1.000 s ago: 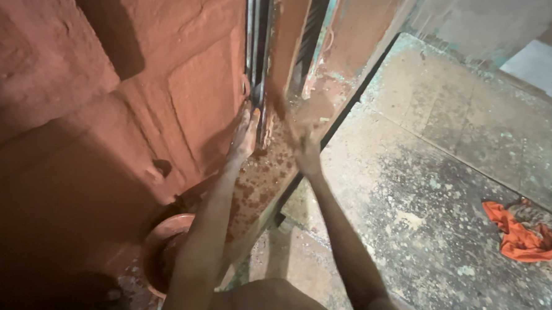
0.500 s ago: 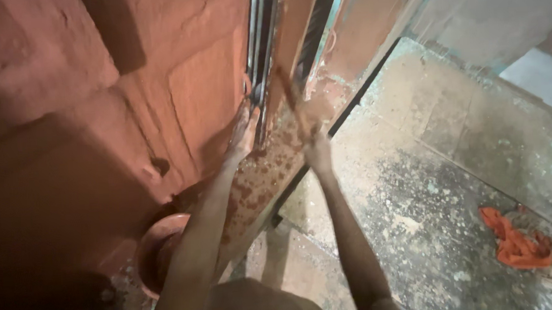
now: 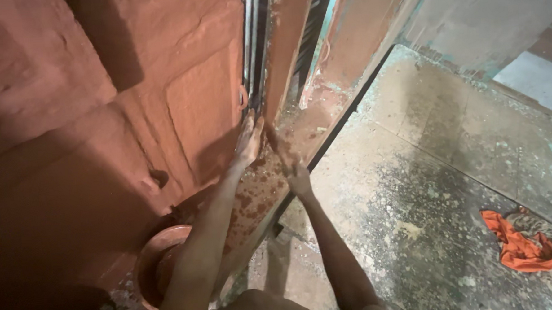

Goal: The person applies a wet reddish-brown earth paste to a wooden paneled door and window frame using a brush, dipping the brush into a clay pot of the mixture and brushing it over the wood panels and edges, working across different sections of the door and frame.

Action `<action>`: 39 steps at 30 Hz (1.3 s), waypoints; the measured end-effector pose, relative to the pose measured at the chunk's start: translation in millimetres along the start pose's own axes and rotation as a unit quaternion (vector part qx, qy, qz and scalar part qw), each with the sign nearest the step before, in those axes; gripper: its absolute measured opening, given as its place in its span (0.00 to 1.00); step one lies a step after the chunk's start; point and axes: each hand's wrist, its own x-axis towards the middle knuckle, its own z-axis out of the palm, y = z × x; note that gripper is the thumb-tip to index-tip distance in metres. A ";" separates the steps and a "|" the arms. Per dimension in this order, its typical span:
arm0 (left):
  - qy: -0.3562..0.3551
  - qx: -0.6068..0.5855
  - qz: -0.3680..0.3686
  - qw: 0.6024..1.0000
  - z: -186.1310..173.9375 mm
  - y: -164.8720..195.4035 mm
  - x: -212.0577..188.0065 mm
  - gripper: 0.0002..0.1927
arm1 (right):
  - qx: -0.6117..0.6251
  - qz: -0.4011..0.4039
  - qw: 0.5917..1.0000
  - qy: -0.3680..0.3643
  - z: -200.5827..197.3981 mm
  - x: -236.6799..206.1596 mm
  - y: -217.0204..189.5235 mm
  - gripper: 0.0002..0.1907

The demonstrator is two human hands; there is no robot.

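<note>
Red-plastered wall (image 3: 101,119) above speckled concrete floor (image 3: 426,185), orange rag (image 3: 519,243).

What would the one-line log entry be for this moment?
left hand: flat on red-coated wall edge | right hand: holds stick-like tool, blurred | round bowl: below | orange cloth: on floor

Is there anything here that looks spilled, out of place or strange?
Yes. An orange cloth lies crumpled alone on the stained concrete floor, far right. Reddish spatter marks the sill below both hands, left hand and right hand.
</note>
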 end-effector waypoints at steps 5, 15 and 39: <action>-0.016 0.002 -0.027 0.999 2.1 -3.8 -6.5 0.43 | -0.035 0.213 0.966 -0.142 8.1 -21.2 -12.4 0.19; 0.008 0.000 -0.053 0.999 7.0 -23.6 -15.8 0.41 | -0.074 0.075 0.980 -0.169 0.6 6.4 6.0 0.21; 0.014 -0.038 -0.004 0.999 4.8 -22.0 1.3 0.37 | -0.007 0.156 0.980 -0.120 1.6 -5.7 13.7 0.25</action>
